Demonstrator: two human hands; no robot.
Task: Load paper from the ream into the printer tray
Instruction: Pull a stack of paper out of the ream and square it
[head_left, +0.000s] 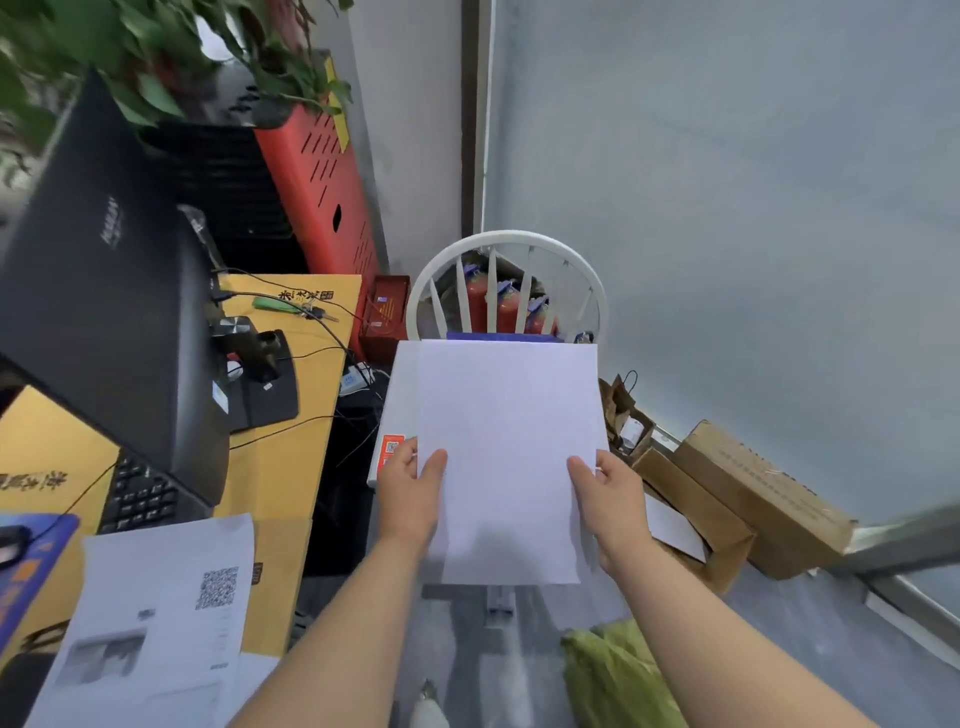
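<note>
A stack of blank white paper (506, 441) is held flat in front of me, above a white chair (506, 244). My left hand (410, 493) grips its left edge with the thumb on top. My right hand (610, 499) grips the right edge the same way. Under the sheets, on the chair seat, lies the white ream package (400, 410) with an orange label at its near corner. A black machine (104, 312), possibly the printer, fills the left side on the desk; no tray is visible on it.
A yellow desk (291, 467) at left carries a keyboard (140, 499), cables, keys and printed sheets (156, 623). Cardboard boxes (748, 499) lie on the floor at right by the wall. Red extinguishers stand behind the chair. A green bag (618, 675) lies near my feet.
</note>
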